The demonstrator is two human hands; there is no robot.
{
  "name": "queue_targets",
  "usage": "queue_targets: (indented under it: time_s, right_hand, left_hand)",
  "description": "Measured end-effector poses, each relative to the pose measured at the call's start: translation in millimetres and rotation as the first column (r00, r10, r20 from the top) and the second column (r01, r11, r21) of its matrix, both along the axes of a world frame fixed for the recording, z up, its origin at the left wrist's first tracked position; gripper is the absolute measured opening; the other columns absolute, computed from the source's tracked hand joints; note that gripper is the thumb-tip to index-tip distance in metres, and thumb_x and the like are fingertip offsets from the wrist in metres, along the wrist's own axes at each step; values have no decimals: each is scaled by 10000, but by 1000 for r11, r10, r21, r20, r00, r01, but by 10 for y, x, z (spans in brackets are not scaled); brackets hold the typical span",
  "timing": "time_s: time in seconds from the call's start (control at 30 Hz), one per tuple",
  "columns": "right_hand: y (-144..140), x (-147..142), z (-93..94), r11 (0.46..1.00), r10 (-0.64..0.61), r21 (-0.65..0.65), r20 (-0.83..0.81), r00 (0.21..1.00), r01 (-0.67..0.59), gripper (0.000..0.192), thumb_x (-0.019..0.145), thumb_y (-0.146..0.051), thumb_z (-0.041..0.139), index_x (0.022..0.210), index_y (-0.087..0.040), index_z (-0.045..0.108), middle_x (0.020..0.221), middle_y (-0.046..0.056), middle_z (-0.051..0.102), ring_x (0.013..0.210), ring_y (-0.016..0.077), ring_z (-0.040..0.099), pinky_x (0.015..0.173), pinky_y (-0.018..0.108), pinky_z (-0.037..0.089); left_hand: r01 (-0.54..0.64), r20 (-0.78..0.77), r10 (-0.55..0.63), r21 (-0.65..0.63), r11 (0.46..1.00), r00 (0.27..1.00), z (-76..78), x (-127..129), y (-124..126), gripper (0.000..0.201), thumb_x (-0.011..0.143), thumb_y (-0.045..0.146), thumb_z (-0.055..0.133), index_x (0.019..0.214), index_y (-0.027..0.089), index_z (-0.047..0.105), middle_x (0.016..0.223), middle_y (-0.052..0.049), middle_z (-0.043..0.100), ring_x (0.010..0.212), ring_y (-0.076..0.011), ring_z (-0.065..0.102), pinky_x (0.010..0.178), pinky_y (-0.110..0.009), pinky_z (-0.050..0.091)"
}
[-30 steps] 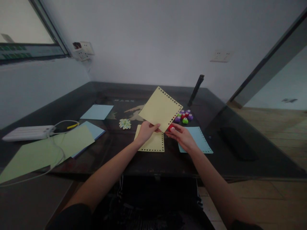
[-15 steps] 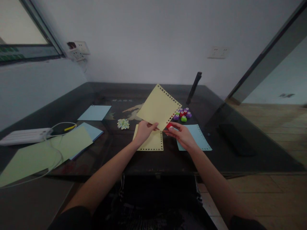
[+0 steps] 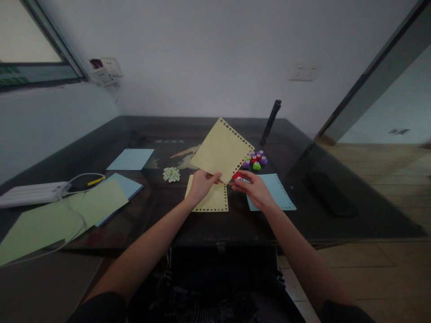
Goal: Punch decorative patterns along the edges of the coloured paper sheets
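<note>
My left hand [image 3: 204,185] pinches the lower corner of a yellow sheet of paper [image 3: 220,150], raised and tilted above the table. Small punched shapes run along two of its edges. At the sheet's lower right edge, my right hand [image 3: 254,188] is closed on a small red craft punch [image 3: 237,176]. A second yellow sheet [image 3: 212,202], also punched along its edges, lies under my left hand. Beneath my right hand is a blue sheet [image 3: 278,193] with a punched right edge. Several purple, red and green punches [image 3: 257,165] cluster just beyond.
A pile of small paper cutouts [image 3: 171,174] lies left of the hands. Farther left are a blue sheet [image 3: 131,159], yellow-green paper [image 3: 67,215], a white power strip [image 3: 37,193] and its cable. A black upright object [image 3: 270,123] stands behind; a dark phone-like slab [image 3: 328,195] lies right.
The whole view has shifted slightly. Both hands, the raised sheet and the red punch keep nearly the same pose.
</note>
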State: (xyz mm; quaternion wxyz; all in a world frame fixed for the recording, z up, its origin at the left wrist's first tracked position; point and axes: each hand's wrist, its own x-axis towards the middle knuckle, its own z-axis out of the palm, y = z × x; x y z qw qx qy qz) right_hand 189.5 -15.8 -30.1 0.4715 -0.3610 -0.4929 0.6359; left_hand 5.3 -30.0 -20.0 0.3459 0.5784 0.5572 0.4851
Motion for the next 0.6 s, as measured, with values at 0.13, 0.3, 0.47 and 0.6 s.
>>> queue_targets:
  time_s: [0.13, 0.3, 0.47, 0.6]
  right_hand:
    - [8, 11, -11, 1000, 0, -5, 75, 997, 1, 431, 602, -312, 782, 980, -191, 614, 893, 37, 650, 672, 161, 664, 612, 296, 545]
    - [-4, 11, -9, 1000, -13, 27, 98, 995, 10, 429, 602, -299, 776, 982, -188, 610, 871, 35, 655, 641, 142, 639, 602, 289, 524]
    - [1, 7, -11, 1000, -10, 1, 75, 997, 10, 455, 577, -305, 791, 978, -184, 611, 860, 32, 655, 642, 151, 642, 613, 304, 521]
    - [3, 5, -6, 1000, -13, -4, 81, 997, 13, 435, 577, -305, 786, 958, -192, 611, 857, 29, 654, 639, 147, 641, 612, 298, 520]
  left_hand:
    - [13, -13, -13, 17, 1000, 1000, -22, 0, 7, 217, 767, 279, 617, 744, 78, 697, 722, -130, 723, 585, -156, 656, 591, -244, 524]
    - [15, -34, -14, 42, 999, 999, -68, -11, 29, 230, 765, 288, 620, 748, 73, 698, 726, -136, 723, 595, -169, 661, 587, -251, 524]
    - [-11, -71, 16, 78, 997, 997, -101, -21, 39, 260, 764, 326, 626, 746, 78, 702, 722, -129, 725, 622, -186, 672, 592, -256, 524]
    - [-8, -66, 12, 73, 997, 998, -104, -9, 32, 242, 763, 309, 632, 761, 79, 705, 735, -125, 728, 630, -189, 677, 602, -256, 528]
